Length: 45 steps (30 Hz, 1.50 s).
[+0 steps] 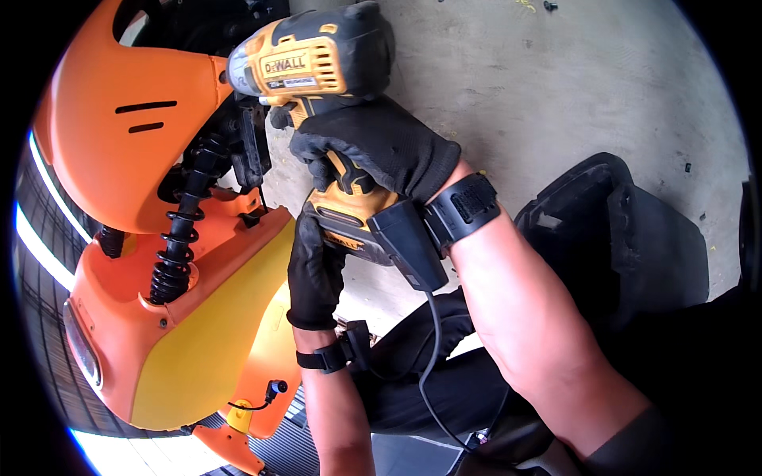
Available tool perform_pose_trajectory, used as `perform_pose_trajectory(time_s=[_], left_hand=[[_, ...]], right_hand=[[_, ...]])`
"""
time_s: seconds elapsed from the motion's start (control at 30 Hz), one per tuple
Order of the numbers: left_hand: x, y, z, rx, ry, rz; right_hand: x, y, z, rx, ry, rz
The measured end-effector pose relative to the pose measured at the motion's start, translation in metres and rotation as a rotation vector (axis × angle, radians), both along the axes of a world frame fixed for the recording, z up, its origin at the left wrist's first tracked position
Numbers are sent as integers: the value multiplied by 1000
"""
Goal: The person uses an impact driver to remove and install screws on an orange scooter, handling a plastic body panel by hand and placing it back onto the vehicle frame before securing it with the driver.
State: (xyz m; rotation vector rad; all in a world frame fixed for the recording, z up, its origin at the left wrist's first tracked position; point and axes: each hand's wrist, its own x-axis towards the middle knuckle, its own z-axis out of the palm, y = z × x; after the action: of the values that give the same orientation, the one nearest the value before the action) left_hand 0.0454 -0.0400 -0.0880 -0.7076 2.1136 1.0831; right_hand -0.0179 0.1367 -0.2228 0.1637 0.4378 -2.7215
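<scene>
My right hand [377, 147], in a black glove, is wrapped round the grip of a yellow and black cordless impact driver [305, 67]. The driver points left, its nose against the edge of an orange body panel [147, 111] with two slots; the bit and any fastener there are hidden. From below, my gloved left hand [313, 274] holds the driver's battery base [349, 218], its fingers partly hidden behind it. Left of my hands, a black coil-spring shock absorber [181, 234] runs down into a lower orange and yellow body part [214, 317].
A black plastic bin [659, 238] stands on the grey concrete floor [508, 87] to the right. A black cable [432, 349] hangs from the device on my right wrist. A short lead with a black plug [275, 389] sticks out near the lower orange part.
</scene>
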Motion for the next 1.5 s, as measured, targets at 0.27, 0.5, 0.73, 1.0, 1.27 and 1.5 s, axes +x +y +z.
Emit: perform_pose_trajectory(time_s=[0.27, 0.5, 0.73, 1.0, 1.27, 1.5], left_hand=[[-10, 2, -2, 242, 20, 127], [-24, 1, 1, -80, 84, -341], [-20, -6, -4, -207, 146, -407], [-19, -6, 0, -61, 92, -227], [-19, 1, -2, -23, 97, -81], [-21, -8, 1, 23, 81, -94]], right_hand=[[10, 12, 5, 257, 158, -138], [10, -6, 4, 323, 202, -220], [9, -3, 5, 476, 335, -293], [12, -13, 6, 638, 355, -351], [11, -5, 9, 625, 319, -319], [12, -8, 14, 525, 230, -274]])
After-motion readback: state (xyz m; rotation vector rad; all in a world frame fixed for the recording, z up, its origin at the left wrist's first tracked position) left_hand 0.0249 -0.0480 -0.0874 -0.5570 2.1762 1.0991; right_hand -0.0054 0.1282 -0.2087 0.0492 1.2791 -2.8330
